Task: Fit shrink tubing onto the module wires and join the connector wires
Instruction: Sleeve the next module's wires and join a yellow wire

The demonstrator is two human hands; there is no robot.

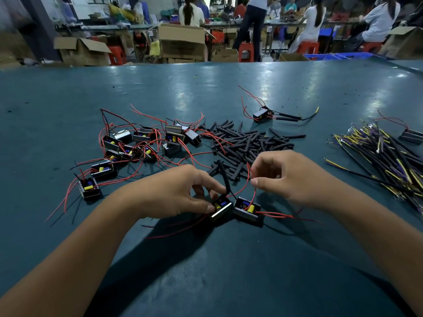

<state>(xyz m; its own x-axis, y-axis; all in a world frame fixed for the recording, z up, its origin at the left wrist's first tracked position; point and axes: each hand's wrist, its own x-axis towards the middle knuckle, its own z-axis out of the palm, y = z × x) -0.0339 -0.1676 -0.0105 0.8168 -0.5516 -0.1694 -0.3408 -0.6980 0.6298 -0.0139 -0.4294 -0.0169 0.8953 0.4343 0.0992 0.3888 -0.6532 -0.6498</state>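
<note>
Both my forearms reach in from the near edge of the teal surface (229,282), wrists bent down toward a small black module (220,208). My left hand (174,191) curls over that module, thumb and fingers pinching it in a firm grip, with a length of black shrink tubing (225,179) standing up from it past my fingertips. My right hand (286,177), just right of the module, has its fingers curled, thumb and forefinger pinching a thin red wire (248,170) that loops down toward the module.

Touching the module's right side lies a second module (247,209), open-topped, holding a yellow capacitor and a blue part. Beyond the held module lies a loose pile of shrink tubing pieces (247,140). To its far left sits a cluster of modules (137,145) trailing red wires. To its far right lies a heap of connector wires (384,156), black with yellow and purple ends.
</note>
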